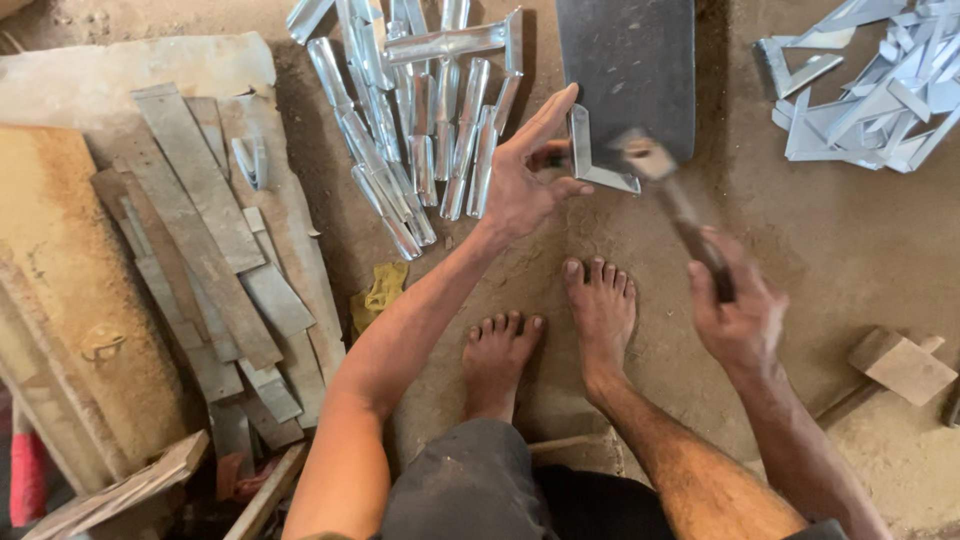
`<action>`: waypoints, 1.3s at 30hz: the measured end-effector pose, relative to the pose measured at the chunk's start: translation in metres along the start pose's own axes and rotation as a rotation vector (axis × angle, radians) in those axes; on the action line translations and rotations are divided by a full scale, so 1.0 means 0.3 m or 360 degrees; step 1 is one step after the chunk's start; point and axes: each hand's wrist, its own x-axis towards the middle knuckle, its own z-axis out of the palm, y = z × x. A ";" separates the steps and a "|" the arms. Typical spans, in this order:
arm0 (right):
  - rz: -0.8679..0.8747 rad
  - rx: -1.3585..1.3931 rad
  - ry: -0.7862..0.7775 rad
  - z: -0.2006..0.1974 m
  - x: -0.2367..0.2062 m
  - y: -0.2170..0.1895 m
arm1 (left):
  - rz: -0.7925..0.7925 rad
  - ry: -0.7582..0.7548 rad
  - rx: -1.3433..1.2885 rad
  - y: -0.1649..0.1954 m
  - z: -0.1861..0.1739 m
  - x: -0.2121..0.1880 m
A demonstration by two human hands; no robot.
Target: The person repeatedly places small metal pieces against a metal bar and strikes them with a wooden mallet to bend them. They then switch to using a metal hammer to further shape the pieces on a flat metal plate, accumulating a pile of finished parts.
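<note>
My left hand (pixel 527 170) pinches a small bent piece of shiny sheet metal (pixel 594 158) and holds it against the near edge of a dark steel plate (pixel 628 70) lying on the dirt floor. My right hand (pixel 737 305) grips the wooden handle of a hammer (pixel 672 195). The hammer head is blurred and sits right above the bent piece. My two bare feet (pixel 560 320) rest on the ground just below the plate.
A pile of shiny formed metal channels (pixel 420 120) lies left of the plate. Loose angle offcuts (pixel 870 90) are heaped at the top right. Grey metal strips (pixel 210 240) and boards lie on the left. A wooden block (pixel 902 366) sits at the right, a yellow rag (pixel 380 293) by my left arm.
</note>
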 end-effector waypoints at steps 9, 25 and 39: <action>0.0165 -0.0782 0.0251 -0.111 -0.304 0.255 | -0.0410 0.0122 0.0740 0.318 -0.243 -0.112; 0.0405 0.1230 -0.0165 0.221 0.639 -0.095 | -0.0914 0.0435 -0.0086 0.053 0.066 0.251; 0.0069 0.1119 -0.0193 0.422 0.518 -0.297 | -0.0631 0.0610 -0.0124 0.071 -0.144 0.071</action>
